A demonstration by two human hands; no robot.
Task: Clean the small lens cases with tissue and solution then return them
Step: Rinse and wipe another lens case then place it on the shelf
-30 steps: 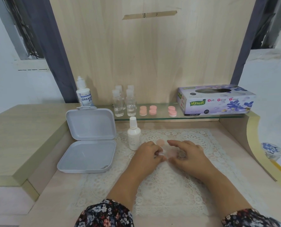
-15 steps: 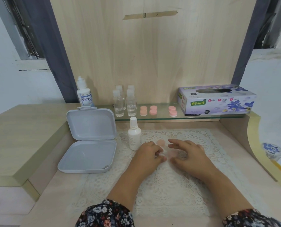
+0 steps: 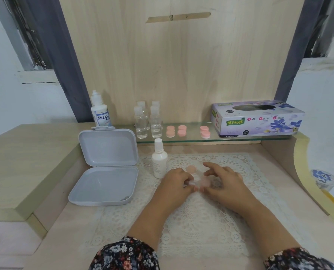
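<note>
Pinched between the curled fingers of the left hand (image 3: 177,182) and the right hand (image 3: 223,180) is a small translucent pale-pink lens case (image 3: 202,182), held low over the white lace doily (image 3: 191,221), near its far edge. Exactly which fingers grip it cannot be told, since the piece is blurred and partly hidden. A round peach-pink cap (image 3: 191,169) lies flat on the doily just beyond the hands.

Just to the left of the doily's far corner a white opaque plastic dropper bottle (image 3: 159,162) stands upright. Further left of the doily a pale grey rounded-rectangular plastic box (image 3: 105,172) is seen with its hinged lid raised. Beyond the doily a glass shelf (image 3: 230,140) carries four clear cylindrical bottles (image 3: 147,121), pink round lens cases (image 3: 181,130) in small pairs, and a purple flowered cardboard tissue box (image 3: 257,118). A white solution bottle with a blue label (image 3: 101,112) stands at the shelf's left end. Both forearms are crossed over the doily's near half, ending in dark floral fabric sleeves (image 3: 127,254).
</note>
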